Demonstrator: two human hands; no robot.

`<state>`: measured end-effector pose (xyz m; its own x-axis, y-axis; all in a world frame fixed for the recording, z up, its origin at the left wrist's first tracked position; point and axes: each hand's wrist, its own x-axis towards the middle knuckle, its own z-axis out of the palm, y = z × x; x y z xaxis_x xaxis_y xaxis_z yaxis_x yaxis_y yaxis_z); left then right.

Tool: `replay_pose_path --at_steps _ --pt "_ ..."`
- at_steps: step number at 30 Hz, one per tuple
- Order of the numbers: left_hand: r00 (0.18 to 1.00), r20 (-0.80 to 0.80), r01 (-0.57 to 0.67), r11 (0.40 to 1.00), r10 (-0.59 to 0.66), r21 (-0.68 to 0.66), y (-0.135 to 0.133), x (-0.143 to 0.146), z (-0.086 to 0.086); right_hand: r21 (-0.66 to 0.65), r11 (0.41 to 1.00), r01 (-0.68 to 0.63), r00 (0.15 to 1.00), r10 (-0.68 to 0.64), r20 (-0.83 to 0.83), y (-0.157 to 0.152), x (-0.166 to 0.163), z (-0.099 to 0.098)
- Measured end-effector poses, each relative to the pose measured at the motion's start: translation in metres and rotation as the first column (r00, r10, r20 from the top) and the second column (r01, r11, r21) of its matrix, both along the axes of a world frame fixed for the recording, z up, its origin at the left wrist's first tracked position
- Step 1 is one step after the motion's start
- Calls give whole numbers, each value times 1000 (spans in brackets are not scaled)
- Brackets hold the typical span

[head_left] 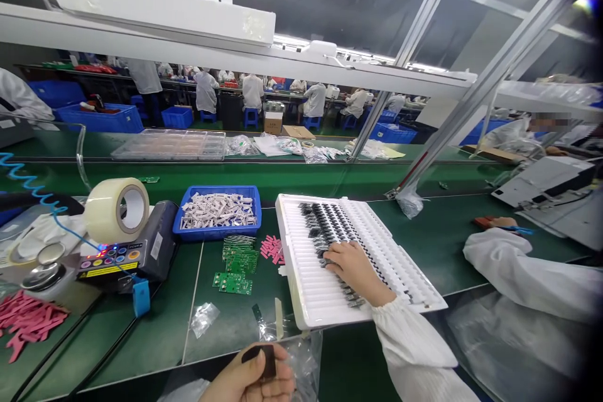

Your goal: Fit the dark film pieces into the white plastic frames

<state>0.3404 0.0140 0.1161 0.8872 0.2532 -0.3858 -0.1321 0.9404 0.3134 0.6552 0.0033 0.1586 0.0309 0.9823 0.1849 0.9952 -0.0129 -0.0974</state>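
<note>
My left hand (257, 377), palm up at the bottom edge, has its thumb pressed over a dark flat piece (268, 361) whose kind I cannot make out. Over a white foam tray (301, 295) with ridged slots, my right hand (353, 270) reaches down with bent fingers among black components with thin leads (323, 226). Its fingertips close around one of these parts, partly hidden. Rows of the components fill the tray's middle slots. Beneath the left hand's side of the tray lies a clear plastic bag (306, 358).
Left of the tray are green circuit boards (240, 260), pink strips (272, 250) and a blue bin (176, 226) of white parts. A tape roll (101, 210) stands on a black device (162, 245). A metal post (438, 107) rises behind. A co-worker's sleeve (513, 270) is at right.
</note>
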Motion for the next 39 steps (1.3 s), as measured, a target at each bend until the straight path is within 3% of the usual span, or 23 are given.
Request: replay_pose_path --at_steps 4,6,8,10,11,13,16,21,27,31,35,39 --pt "996 3 -93 995 93 -46 2 1 12 70 996 -48 997 52 -51 -5 2 28" --pt "994 6 -108 994 108 -34 3 3 16 85 988 -126 972 140 -188 -11 -16 46" --pt "994 13 -105 994 105 -15 3 6 18 61 953 -298 842 292 -454 -16 -47 60" --pt "995 31 -96 995 96 7 3 9 19 42 867 -496 630 393 -669 -18 -81 65" --pt "995 48 -87 996 86 16 2 11 19 32 824 -565 555 408 -725 -18 -96 64" --pt "996 81 -49 998 47 28 1 13 20 -10 765 -644 486 400 -777 -15 -117 57" --pt "995 99 -16 999 12 38 0 14 21 -122 763 -635 527 312 -790 -10 -130 45" --pt "996 37 -82 995 79 61 3 8 22 -209 842 -498 588 151 -795 -6 -135 42" --pt "982 -14 -185 981 186 51 4 3 20 -94 878 -470 562 216 -798 -7 -146 41" --pt "962 -21 -269 956 273 116 3 3 24 -116 838 -533 632 303 -713 -12 -162 31" --pt "972 54 -236 961 231 146 3 2 29 -34 863 -504 717 397 -573 -14 -174 17" --pt "982 88 -183 966 169 183 3 3 26 12 839 -543 710 467 -527 -16 -175 6"
